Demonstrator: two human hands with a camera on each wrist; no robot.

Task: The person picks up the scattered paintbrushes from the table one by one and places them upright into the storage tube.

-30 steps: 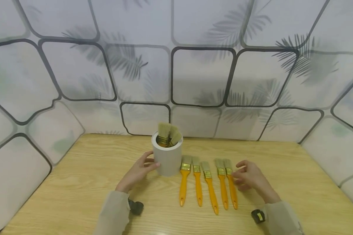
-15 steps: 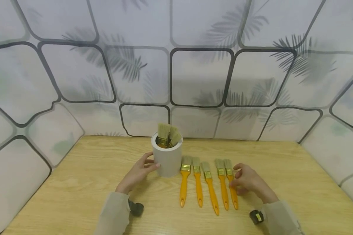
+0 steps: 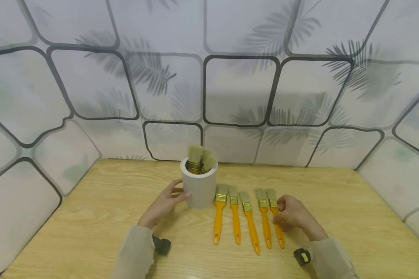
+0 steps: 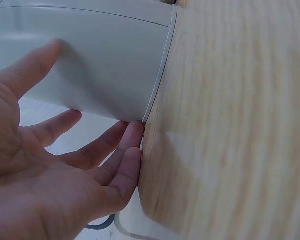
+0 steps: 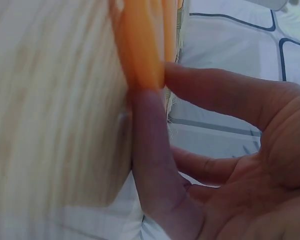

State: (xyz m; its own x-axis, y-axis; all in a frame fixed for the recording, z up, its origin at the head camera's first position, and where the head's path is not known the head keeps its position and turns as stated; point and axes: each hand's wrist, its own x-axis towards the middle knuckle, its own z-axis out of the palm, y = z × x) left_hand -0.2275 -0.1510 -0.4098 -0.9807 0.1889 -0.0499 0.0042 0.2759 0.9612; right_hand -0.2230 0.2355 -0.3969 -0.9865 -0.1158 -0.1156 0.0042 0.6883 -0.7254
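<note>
Right hand (image 3: 293, 217) has closed in, now pinching the rightmost brush (image 3: 275, 221); left hand (image 3: 165, 203) rests flat against the cup (image 3: 199, 187)

Both my hands are bare: left hand (image 3: 165, 204), right hand (image 3: 295, 216), no gloves, rings not visible. I wear long loose sleeves in pale beige-grey, left sleeve (image 3: 134, 252) and right sleeve (image 3: 331, 259), cuffs ending at the wrists, soft creased fabric. A small black camera (image 3: 161, 245) sits under my left wrist. A second black unit (image 3: 302, 256) sits by my right wrist, with a small yellow mark on it.
</note>
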